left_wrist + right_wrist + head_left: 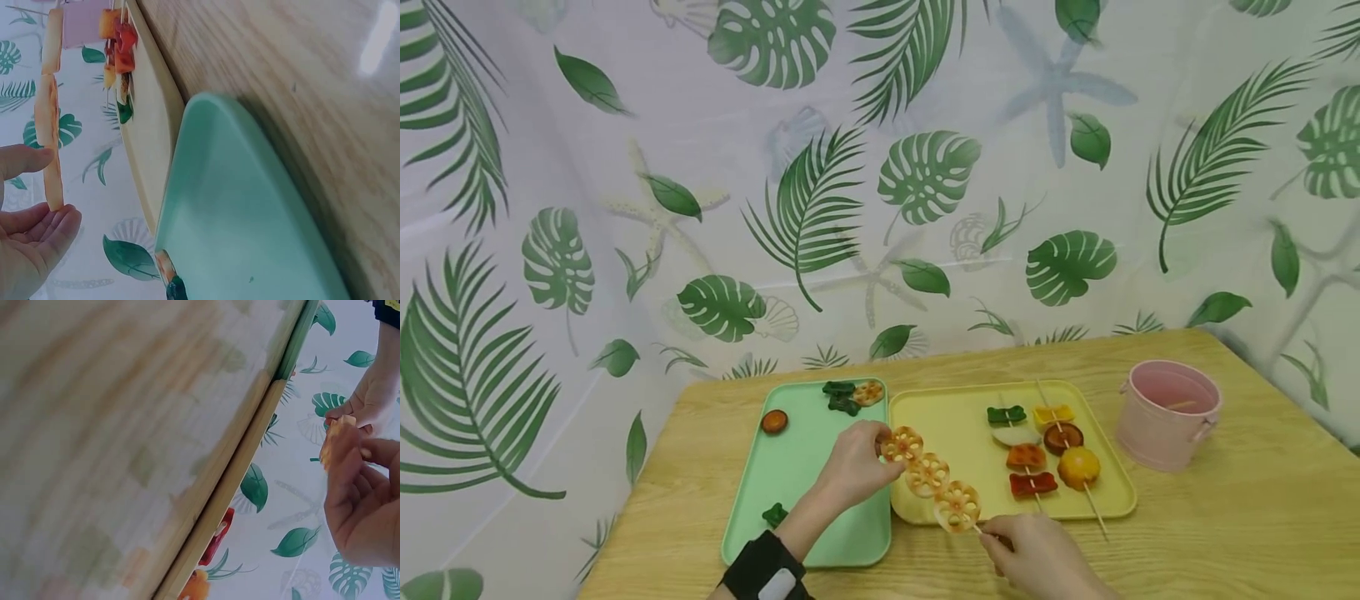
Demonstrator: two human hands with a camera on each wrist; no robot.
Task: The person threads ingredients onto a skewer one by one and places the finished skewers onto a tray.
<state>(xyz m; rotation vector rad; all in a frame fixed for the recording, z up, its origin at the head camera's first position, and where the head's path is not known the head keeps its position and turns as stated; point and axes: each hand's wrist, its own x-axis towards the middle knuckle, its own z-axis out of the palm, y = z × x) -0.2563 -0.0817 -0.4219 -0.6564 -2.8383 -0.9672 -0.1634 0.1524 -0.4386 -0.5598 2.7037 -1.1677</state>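
Note:
Three toy lotus root slices (927, 475) are lined up on a wooden skewer, held slantwise over the two trays. My left hand (853, 467) pinches the far slice between thumb and fingers. At the near end, my right hand (1037, 550) grips the bare stick just below the last slice. The left wrist view shows the slices (47, 109) edge-on, the thumb on one side and fingertips on the other. In the right wrist view my right hand (369, 506) partly hides the slices (337, 434).
Under the left arm lies a green tray (808, 467) with a brown round piece (774, 422), dark green pieces and another lotus slice (868, 392). On the yellow tray (947, 408) lie two loaded skewers (1026, 456). A pink bucket (1157, 433) stands right, by a patterned cloth backdrop.

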